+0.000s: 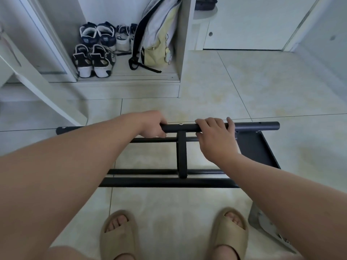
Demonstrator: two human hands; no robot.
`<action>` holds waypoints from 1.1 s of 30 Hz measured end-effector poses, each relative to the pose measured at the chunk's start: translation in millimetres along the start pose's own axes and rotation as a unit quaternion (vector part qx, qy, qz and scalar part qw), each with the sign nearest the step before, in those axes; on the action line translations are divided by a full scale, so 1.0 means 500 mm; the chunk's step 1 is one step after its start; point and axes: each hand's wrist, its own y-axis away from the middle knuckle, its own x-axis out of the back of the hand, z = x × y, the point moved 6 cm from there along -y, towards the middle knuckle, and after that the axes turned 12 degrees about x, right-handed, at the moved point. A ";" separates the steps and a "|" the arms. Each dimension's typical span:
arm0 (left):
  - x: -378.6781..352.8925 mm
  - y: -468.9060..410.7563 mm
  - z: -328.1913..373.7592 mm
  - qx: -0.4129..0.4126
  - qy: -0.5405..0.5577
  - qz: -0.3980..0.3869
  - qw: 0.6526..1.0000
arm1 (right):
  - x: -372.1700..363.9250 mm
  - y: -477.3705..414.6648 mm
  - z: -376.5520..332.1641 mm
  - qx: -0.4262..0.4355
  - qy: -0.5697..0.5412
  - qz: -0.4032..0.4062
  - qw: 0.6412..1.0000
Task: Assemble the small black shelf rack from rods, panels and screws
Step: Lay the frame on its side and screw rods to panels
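Our left hand and right hand both grip the far rod; uneven pulling could strain its 1 screw.

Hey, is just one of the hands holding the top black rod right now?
No, the left hand and right hand both grip the top rod, either side of its screw.

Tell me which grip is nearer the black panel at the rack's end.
Right. The right grip holds the top rod just beside the black panel; the left grip holds the same rod farther off, past the crossbar.
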 end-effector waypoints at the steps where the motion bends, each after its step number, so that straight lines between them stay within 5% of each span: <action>1: -0.006 -0.009 -0.002 -0.001 0.004 0.002 1.000 | -0.008 -0.003 0.003 -0.001 -0.002 -0.008 1.000; 8: -0.010 -0.054 -0.022 0.014 0.110 0.112 0.987 | -0.025 -0.045 0.034 -0.029 -0.012 0.035 0.999; 13: -0.021 -0.075 -0.030 0.068 0.038 0.253 0.964 | -0.060 -0.053 0.026 -0.049 -0.038 -0.036 0.997; 18: -0.045 -0.084 -0.041 0.098 0.023 0.216 0.971 | -0.073 -0.054 0.037 -0.055 -0.092 -0.096 0.990; 26: -0.070 -0.016 -0.021 0.105 -0.002 0.169 0.980 | -0.045 0.050 0.066 -0.005 -0.029 -0.129 0.991; 33: -0.073 0.066 0.143 -0.024 -0.018 0.206 0.978 | 0.012 0.215 0.173 -0.056 0.011 -0.142 0.988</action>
